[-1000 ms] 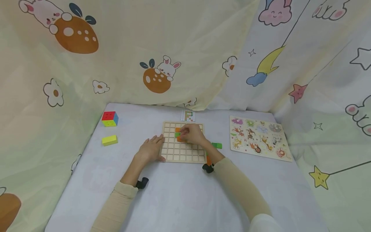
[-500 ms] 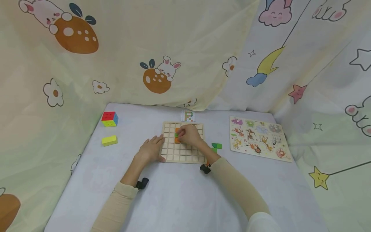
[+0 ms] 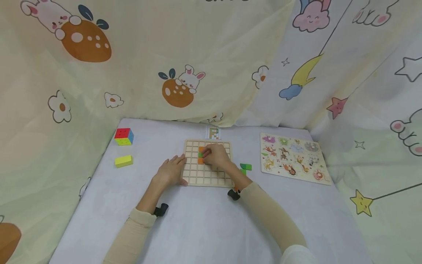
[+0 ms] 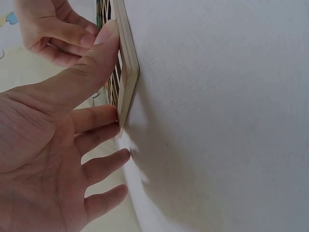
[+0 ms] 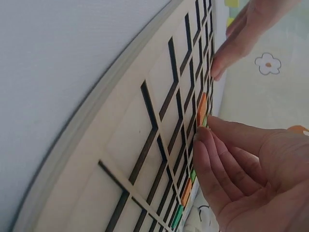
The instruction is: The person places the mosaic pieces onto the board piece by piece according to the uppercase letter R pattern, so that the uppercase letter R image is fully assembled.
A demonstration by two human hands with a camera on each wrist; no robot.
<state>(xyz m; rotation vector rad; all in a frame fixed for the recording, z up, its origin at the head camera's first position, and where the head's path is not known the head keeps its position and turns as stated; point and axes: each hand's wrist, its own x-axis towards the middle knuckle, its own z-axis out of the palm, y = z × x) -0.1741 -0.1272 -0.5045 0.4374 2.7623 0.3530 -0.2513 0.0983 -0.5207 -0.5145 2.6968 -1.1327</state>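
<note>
In the head view there are two hands and one wooden grid board [image 3: 208, 185], which lies flat on the white tabletop [image 3: 197, 227] at the middle of the frame. On the board I count three tiles in one column, left of its middle: two orange tiles [image 3: 200, 160] with one green tile [image 3: 200, 154] between them. The right wrist view shows three more coloured pieces at its lower edge: two green and one orange.

The right hand [image 3: 216, 156] is over these tiles, with thumb and finger brought together at the tips. The fingertips cover the contact, so it is not possible to tell whether this grip has a tile. The left hand [image 3: 170, 171] has its fingers extended at the left edge of the board; its thumb rests at the lower left corner.

Just right of the board are three green pieces [image 3: 248, 167], and one orange piece [image 3: 236, 189] is partly hidden by the right wrist. At the upper left of the tabletop there are one coloured cube [image 3: 123, 136] and, below it, one yellow block [image 3: 123, 161]. One patterned card [image 3: 213, 132] lies above the board, and one animal puzzle [image 3: 293, 158] lies at the right.
</note>
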